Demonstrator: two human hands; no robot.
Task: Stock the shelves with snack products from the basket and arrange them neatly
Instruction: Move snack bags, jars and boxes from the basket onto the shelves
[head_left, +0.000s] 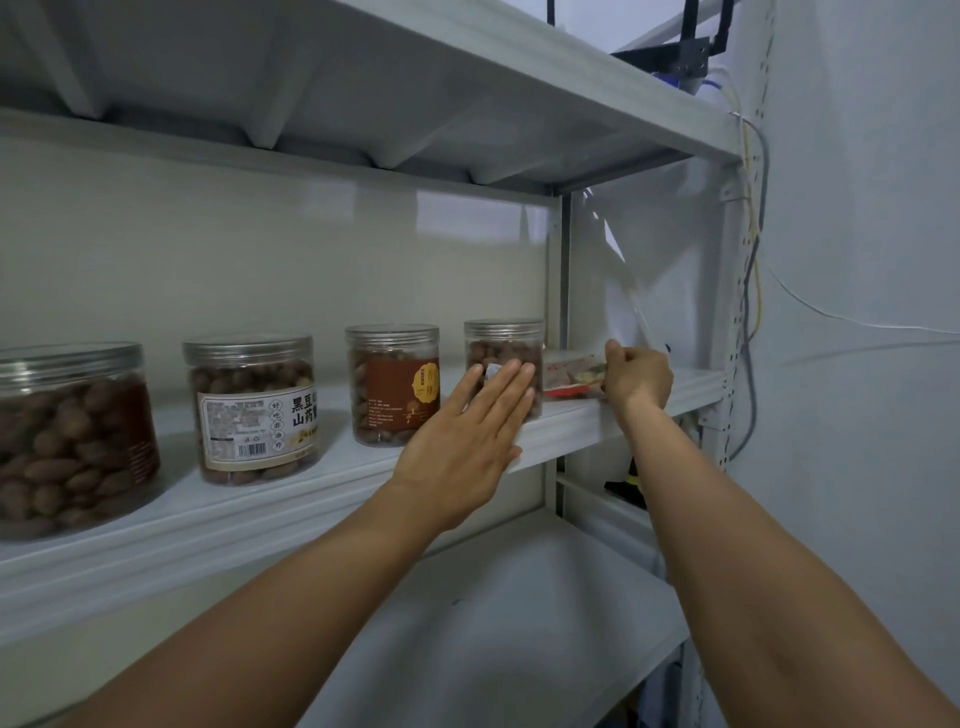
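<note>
While the right grip (636, 376) curls its fingers round the right end of a flat snack packet (571, 375), that packet lies on the white shelf (311, 499) at its right end, just beside the last nut jar (503, 340); the left grip (462, 441) is spread flat, fingers straight and close together, lying across the front of that jar, holding nothing; further left, well apart from both grips, stand a brown-labelled jar (392, 384), a white-labelled jar (252, 405) and a large jar (67, 441), all upright and lidded.
</note>
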